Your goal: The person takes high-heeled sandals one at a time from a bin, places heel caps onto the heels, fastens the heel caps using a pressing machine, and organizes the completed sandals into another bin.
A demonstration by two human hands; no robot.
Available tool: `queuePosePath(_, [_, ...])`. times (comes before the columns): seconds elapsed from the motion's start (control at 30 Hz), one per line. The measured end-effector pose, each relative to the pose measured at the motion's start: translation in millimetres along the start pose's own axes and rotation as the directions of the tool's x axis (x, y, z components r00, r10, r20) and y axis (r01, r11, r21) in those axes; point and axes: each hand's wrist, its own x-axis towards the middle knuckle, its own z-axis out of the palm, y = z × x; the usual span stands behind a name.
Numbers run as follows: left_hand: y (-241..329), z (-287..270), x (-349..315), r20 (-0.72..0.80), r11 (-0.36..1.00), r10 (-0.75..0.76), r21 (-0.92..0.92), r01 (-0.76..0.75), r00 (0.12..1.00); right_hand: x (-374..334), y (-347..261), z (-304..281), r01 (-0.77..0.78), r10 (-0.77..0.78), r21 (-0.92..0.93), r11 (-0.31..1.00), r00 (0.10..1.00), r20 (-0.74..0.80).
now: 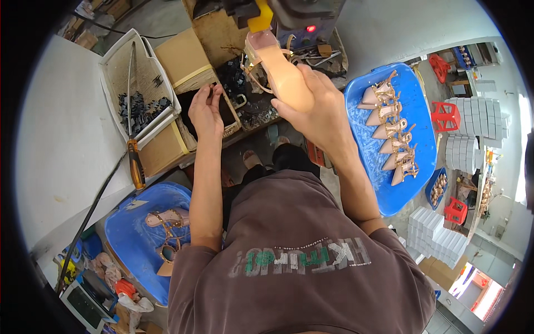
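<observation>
My right hand [325, 108] grips a tan strappy shoe [286, 72] by its front part, with the pale sole turned up. Its heel end is under the yellow part [260, 16] of a dark machine; whether they touch, I cannot tell. Thin gold-trimmed straps hang off the shoe's sides. Over an open cardboard box [229, 111] with a dark inside, my left hand [207, 110] has its fingertips pinched together. Something small and dark may be between them, too small to name.
Left of the box, a white tray [105, 72] holds small black pieces [146, 114]; an orange-and-black screwdriver [135, 164] lies across its edge. Several studded shoes line a blue tub [364, 183] at right. Another blue tub [125, 234] with shoes is at lower left. The machine shows a red light [311, 28].
</observation>
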Motion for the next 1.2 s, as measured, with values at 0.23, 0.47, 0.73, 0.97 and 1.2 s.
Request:
queuePosePath(0.23, [-2, -8, 3, -0.019, 0.998, -0.058, -0.005, 0.058, 0.998, -3, 4, -4, -0.013, 0.012, 0.037, 0.999, 0.999, 0.035])
queuePosePath(0.47, [2, -4, 3, 0.012, 0.997, -0.053, -0.046, 0.054, 0.999, 0, 15, -6, 0.004, -0.010, 0.055, 0.998, 0.995, 0.097])
queuePosePath(0.73, [-1, -8, 3, 0.042, 0.999, 0.021, 0.038, -0.023, 0.999, -2, 14, -4, -0.055, 0.048, 0.044, 0.998, 0.988, 0.149])
queuePosePath(0.97, [4, 0, -9, 0.097, 0.998, -0.044, 0.054, 0.039, 0.994, 1, 14, 2, -0.030, 0.037, -0.056, 0.998, 0.990, 0.135])
queuePosePath(1.2, [5, -8, -5, 0.182, 0.995, -0.096, 0.000, 0.098, 0.979, 13, 15, 0, -0.071, 0.057, 0.069, 0.995, 0.981, 0.183])
